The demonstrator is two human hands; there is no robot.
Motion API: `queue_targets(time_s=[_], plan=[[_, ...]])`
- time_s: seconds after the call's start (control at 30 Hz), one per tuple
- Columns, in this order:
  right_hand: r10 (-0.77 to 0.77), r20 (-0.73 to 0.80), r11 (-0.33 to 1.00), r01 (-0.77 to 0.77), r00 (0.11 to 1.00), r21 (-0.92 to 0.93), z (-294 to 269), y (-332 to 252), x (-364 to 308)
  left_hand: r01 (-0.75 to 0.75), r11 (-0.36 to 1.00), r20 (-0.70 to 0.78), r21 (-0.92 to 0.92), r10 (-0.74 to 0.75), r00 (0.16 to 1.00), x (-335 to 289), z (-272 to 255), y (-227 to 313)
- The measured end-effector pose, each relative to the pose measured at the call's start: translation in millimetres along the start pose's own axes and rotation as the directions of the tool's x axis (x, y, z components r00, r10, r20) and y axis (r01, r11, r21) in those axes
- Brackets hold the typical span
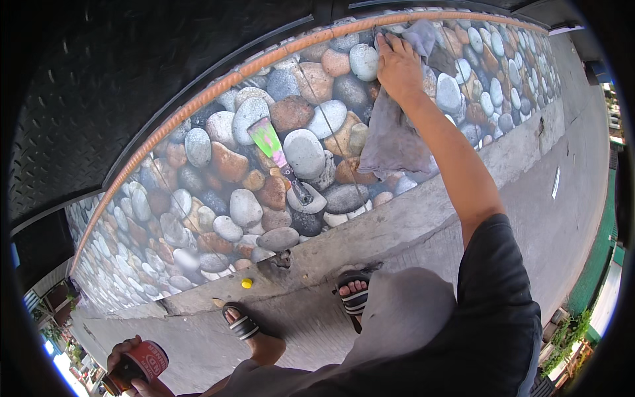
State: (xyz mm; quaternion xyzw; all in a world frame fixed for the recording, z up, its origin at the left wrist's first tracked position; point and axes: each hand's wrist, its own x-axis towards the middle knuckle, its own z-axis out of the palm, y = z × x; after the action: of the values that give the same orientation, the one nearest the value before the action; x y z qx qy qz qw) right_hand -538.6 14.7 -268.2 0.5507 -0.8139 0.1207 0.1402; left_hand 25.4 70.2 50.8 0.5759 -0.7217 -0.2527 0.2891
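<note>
My right hand (399, 71) presses a grey rag (395, 140) onto a glossy surface with a pebble pattern (304, 153), near its far edge. The rag spreads out on both sides of the hand, its larger part hanging toward me. Low at the left, my left hand (126, 351) grips a brown bottle with a red label (151, 360); the bottle is tilted and partly cut off by the picture's edge. On the pebble surface, left of the rag, lies a putty knife (281, 159) with a green and pink blade and a dark handle.
A copper-coloured ribbed bar (218, 88) borders the surface, with black textured metal panels (99, 99) beyond. A concrete ledge (423, 208) runs along the near side. A small yellow cap (247, 283) lies close to my sandalled feet (241, 322).
</note>
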Motion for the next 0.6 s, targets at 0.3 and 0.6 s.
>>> queue_targets(time_s=[0.3,0.6], plan=[[-0.354,0.028,0.933,0.35,0.935,0.081,-18.0,-65.3,-29.7,0.164,0.979,0.006,-0.117,-0.165,0.986,-47.6,-49.9,-26.4],[-0.354,0.096,0.935,0.35,0.93,0.062,-14.7,-52.3,-59.4,0.195,0.965,-0.011,-0.178,-0.2,0.98,-66.5,-57.1,17.2]])
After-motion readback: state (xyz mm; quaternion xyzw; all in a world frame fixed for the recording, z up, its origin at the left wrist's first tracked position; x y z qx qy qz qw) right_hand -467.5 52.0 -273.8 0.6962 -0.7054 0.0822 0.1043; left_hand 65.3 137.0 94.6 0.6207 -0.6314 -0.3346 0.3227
